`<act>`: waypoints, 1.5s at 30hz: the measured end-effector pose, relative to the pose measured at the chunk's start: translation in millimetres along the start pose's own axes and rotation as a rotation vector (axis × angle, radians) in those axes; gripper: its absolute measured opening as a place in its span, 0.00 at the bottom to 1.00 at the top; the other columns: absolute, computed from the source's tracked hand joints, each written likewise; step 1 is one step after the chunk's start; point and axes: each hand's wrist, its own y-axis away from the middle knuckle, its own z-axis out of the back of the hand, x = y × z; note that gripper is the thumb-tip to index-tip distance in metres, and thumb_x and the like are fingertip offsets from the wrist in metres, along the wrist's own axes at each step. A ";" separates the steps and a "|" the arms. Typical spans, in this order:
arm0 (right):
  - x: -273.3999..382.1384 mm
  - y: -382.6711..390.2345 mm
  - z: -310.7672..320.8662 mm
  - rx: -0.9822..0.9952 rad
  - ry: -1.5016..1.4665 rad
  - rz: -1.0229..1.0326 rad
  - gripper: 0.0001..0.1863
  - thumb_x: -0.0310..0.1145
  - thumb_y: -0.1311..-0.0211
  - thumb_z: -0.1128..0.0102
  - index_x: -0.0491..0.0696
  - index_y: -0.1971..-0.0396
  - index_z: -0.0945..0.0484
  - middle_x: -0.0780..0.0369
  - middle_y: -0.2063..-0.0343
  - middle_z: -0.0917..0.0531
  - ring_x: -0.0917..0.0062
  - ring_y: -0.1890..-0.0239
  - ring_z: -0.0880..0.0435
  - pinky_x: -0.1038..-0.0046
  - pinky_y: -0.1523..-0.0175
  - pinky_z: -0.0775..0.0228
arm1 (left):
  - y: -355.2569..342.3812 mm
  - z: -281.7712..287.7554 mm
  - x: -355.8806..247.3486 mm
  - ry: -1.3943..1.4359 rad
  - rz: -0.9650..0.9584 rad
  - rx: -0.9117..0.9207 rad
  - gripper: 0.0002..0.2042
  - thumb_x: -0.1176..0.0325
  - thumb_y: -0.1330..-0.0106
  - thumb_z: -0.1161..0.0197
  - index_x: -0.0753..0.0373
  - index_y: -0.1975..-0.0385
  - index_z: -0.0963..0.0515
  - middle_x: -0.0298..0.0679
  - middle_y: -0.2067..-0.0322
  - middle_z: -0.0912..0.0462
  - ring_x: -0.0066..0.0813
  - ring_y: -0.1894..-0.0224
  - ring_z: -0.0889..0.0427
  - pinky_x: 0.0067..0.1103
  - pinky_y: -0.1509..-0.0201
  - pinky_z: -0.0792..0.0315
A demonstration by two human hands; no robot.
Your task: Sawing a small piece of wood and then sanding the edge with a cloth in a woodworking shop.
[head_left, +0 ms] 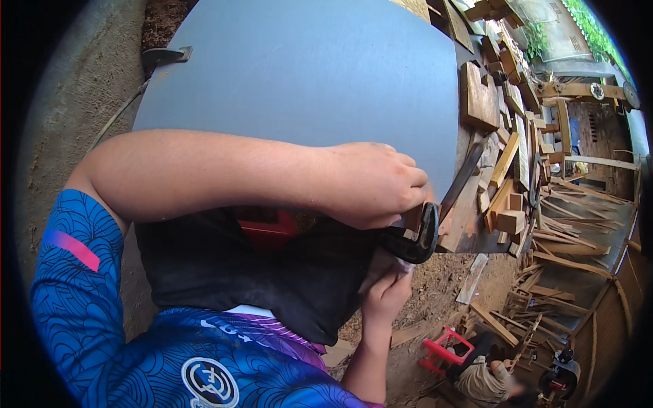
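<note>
My left arm reaches across in front of me, over the near edge of a smooth grey board. My left hand is closed, its fingers curled down beside a dark C-clamp at the board's near right corner. What those fingers hold is hidden beneath the hand. Just below the clamp is my right hand, with its thumb and fingers pressed together. Something pale shows at its fingertips, too small to name. A second metal clamp grips the board's far left edge.
Wood blocks, including a thick brown one, and offcuts crowd the bench to the right. A red tool or container shows partly below my left forearm. At lower right, a person is beside a red plastic stool. Timber strips lie beyond.
</note>
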 end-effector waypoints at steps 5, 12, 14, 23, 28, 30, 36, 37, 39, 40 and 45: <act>8.5 -21.5 -12.3 -0.032 0.027 0.121 0.18 0.34 0.23 0.56 0.39 0.46 0.23 0.45 0.65 0.14 0.44 0.62 0.14 0.55 0.58 0.24 | 6.9 -0.2 5.3 -0.037 -0.028 -0.099 0.18 0.65 0.39 0.31 0.65 0.51 0.20 0.44 0.56 0.19 0.43 0.51 0.18 0.35 0.44 0.22; -0.1 30.1 3.6 0.014 0.051 -0.069 0.19 0.28 0.24 0.58 0.38 0.40 0.27 0.42 0.53 0.15 0.46 0.47 0.15 0.58 0.46 0.24 | -3.5 2.4 0.3 -0.027 0.003 0.020 0.19 0.65 0.39 0.31 0.67 0.51 0.21 0.44 0.57 0.19 0.43 0.51 0.18 0.35 0.45 0.22; 11.8 -4.0 0.5 0.022 0.087 -0.065 0.18 0.28 0.24 0.57 0.38 0.42 0.26 0.42 0.55 0.15 0.45 0.50 0.15 0.56 0.48 0.24 | 1.8 0.6 2.3 -0.023 -0.020 -0.029 0.18 0.65 0.39 0.31 0.66 0.51 0.21 0.44 0.58 0.19 0.43 0.51 0.17 0.35 0.45 0.22; 3.4 32.9 0.6 0.030 0.114 -0.004 0.19 0.28 0.27 0.55 0.40 0.40 0.29 0.40 0.59 0.15 0.43 0.53 0.15 0.51 0.53 0.22 | 3.9 3.4 3.5 -0.068 -0.031 -0.054 0.19 0.65 0.39 0.31 0.66 0.50 0.21 0.44 0.57 0.18 0.43 0.51 0.17 0.35 0.45 0.21; 18.2 -25.5 9.3 0.067 0.037 0.029 0.18 0.26 0.28 0.55 0.39 0.41 0.27 0.41 0.63 0.15 0.44 0.56 0.13 0.53 0.57 0.22 | 1.9 3.0 3.0 -0.082 -0.045 -0.060 0.19 0.65 0.39 0.31 0.66 0.49 0.21 0.43 0.56 0.19 0.42 0.51 0.17 0.34 0.45 0.22; 29.9 -36.2 11.4 0.099 0.047 0.041 0.19 0.26 0.28 0.55 0.39 0.41 0.28 0.41 0.64 0.15 0.44 0.57 0.13 0.52 0.58 0.22 | 2.8 4.7 3.0 -0.072 -0.050 -0.050 0.20 0.65 0.39 0.30 0.66 0.49 0.22 0.43 0.56 0.19 0.42 0.50 0.18 0.34 0.45 0.22; 20.1 16.1 17.3 0.081 0.015 0.022 0.12 0.26 0.26 0.55 0.39 0.50 0.25 0.42 0.71 0.16 0.41 0.65 0.15 0.50 0.64 0.25 | 8.1 2.7 5.4 -0.067 -0.023 -0.077 0.20 0.67 0.41 0.30 0.65 0.48 0.22 0.43 0.58 0.19 0.42 0.52 0.17 0.35 0.46 0.21; 18.7 17.9 24.3 0.094 0.006 0.049 0.10 0.26 0.25 0.55 0.40 0.53 0.25 0.42 0.72 0.17 0.41 0.66 0.16 0.50 0.65 0.26 | 5.2 1.9 6.4 -0.052 -0.033 -0.086 0.21 0.67 0.41 0.29 0.65 0.48 0.22 0.43 0.58 0.19 0.43 0.52 0.17 0.35 0.46 0.21; 23.4 11.4 36.0 0.094 -0.010 0.043 0.09 0.26 0.25 0.54 0.40 0.55 0.25 0.42 0.73 0.17 0.40 0.68 0.16 0.49 0.67 0.27 | -0.7 0.4 4.0 -0.022 -0.062 -0.069 0.21 0.68 0.42 0.29 0.65 0.48 0.22 0.43 0.58 0.19 0.44 0.52 0.17 0.35 0.47 0.21; 29.7 -7.6 39.8 0.150 -0.013 0.010 0.08 0.26 0.25 0.54 0.40 0.56 0.26 0.42 0.73 0.18 0.40 0.68 0.17 0.47 0.67 0.27 | -1.2 2.7 4.4 -0.024 -0.061 -0.073 0.22 0.69 0.42 0.29 0.65 0.48 0.22 0.44 0.58 0.19 0.44 0.52 0.18 0.36 0.46 0.22; 44.1 -44.2 33.7 0.198 0.051 -0.031 0.07 0.27 0.25 0.52 0.39 0.56 0.26 0.40 0.74 0.19 0.39 0.67 0.18 0.44 0.68 0.29 | 2.9 8.3 10.5 -0.019 -0.065 -0.064 0.24 0.70 0.41 0.30 0.62 0.43 0.23 0.45 0.55 0.19 0.47 0.53 0.18 0.37 0.48 0.21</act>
